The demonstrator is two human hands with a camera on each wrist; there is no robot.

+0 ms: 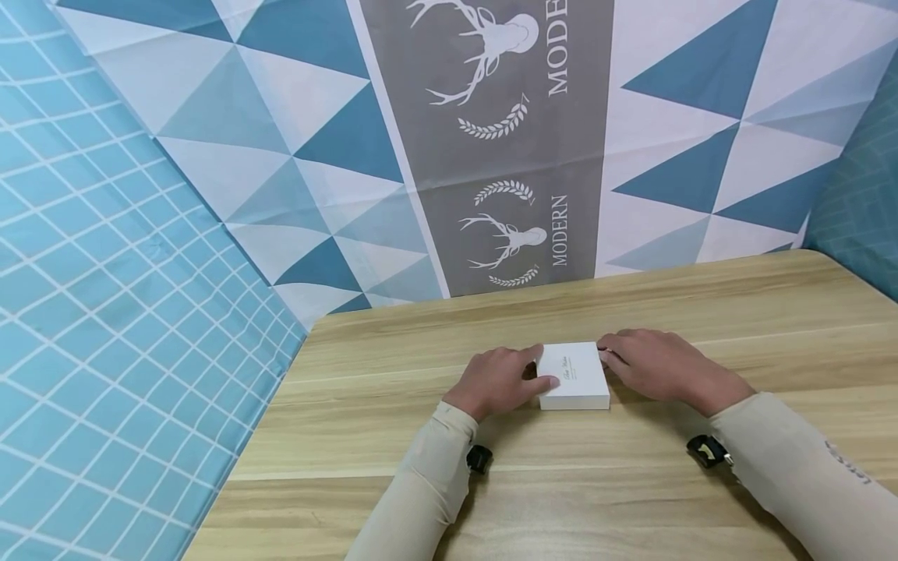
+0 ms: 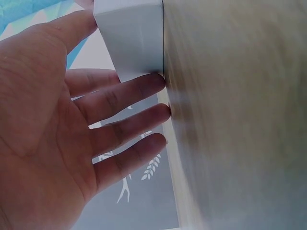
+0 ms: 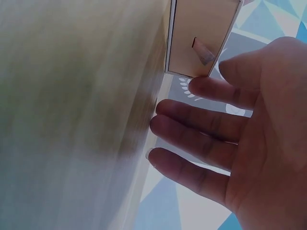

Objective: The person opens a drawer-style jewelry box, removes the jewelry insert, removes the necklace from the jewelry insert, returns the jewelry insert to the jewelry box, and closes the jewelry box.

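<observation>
A flat white box (image 1: 573, 374) with small printed writing on its top lies on the wooden table. My left hand (image 1: 500, 380) holds it from the left side, thumb on the top near the front and index finger at the far left corner. In the left wrist view the other fingers (image 2: 132, 120) extend below the box's white wall (image 2: 134, 40). At the right side is my right hand (image 1: 648, 360), thumb and index finger close to that end. The right wrist view shows a tan end panel (image 3: 204, 24) with a short translucent pull tab (image 3: 204, 51) sticking out of a slot, beside the thumb tip.
The wood-grain table (image 1: 547, 499) reaches back to a wall cloth (image 1: 512, 156) with deer and triangle prints. Blue checked cloth (image 1: 105, 312) hangs on the left, darker green-blue cloth (image 1: 856, 179) on the right. Black wrist devices (image 1: 707, 450) sit under both forearms.
</observation>
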